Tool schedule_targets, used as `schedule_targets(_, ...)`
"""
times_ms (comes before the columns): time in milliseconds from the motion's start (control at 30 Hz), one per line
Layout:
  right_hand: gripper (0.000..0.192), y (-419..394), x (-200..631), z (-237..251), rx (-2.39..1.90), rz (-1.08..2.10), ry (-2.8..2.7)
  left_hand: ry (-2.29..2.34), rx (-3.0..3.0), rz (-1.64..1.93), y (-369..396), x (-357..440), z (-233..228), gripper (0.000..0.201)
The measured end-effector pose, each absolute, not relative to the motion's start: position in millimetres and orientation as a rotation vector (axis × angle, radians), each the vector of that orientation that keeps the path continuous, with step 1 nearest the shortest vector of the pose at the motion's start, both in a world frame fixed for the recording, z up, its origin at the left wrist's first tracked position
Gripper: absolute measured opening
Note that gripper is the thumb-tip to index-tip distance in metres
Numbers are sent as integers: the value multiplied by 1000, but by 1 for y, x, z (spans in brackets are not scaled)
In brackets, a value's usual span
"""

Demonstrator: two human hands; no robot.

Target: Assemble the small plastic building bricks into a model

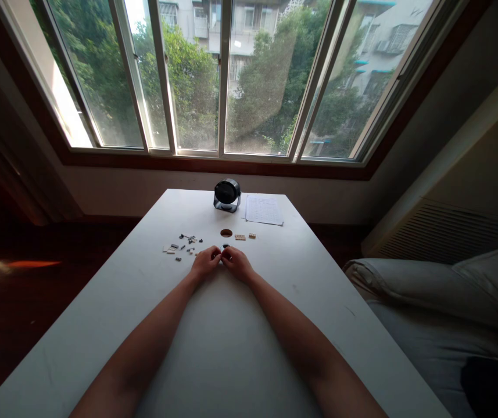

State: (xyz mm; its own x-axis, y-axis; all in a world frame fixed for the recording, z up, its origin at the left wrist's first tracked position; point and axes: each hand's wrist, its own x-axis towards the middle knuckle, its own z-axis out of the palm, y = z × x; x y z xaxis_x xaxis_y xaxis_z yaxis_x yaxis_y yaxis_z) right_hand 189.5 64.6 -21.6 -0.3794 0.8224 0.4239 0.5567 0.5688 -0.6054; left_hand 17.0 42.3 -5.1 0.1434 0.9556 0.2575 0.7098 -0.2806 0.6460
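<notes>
**A:** Both hands are together at the middle of the white rectangular table (100,325), forearms stretched flat along it from the near edge. What's the grip?

**B:** The left hand (205,262) is curled, fingertips pinched inward. The right hand (236,262) mirrors it, and the two meet fingertip to fingertip. Between them sits a tiny dark piece (225,247), just showing above the right fingers. It's too small to say which hand actually has it, or whether both do.

**A:** So both pinched, sharing that speck at the centre of the surface. And around them?

**B:** Just beyond the left hand, toward the far left of the surface, a scatter of small dark and pale building-block parts (182,244) lies loose. Straight past the fingertips there's a small round brown hole (226,233) in the tabletop.

**A:** Right of that hole?

**B:** Two small tan studded brick plates (244,237), side by side, just beside the hole and apart from the hands.

**A:** Further out?

**B:** At the far edge a black round-bodied device on a grey base (226,194) stands upright. Touching its right side, a white printed paper sheet (264,210) lies flat.

**A:** And off the table?

**B:** A wide white-framed window (222,81) behind the far edge, trees and buildings outside. By the right edge, a pale cushion (440,290).
</notes>
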Motion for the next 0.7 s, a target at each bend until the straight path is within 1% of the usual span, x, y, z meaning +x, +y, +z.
schedule_targets(700,4,62,190,-20,-1103,461,-2088,1584,2067,917,41,16,-4,18)
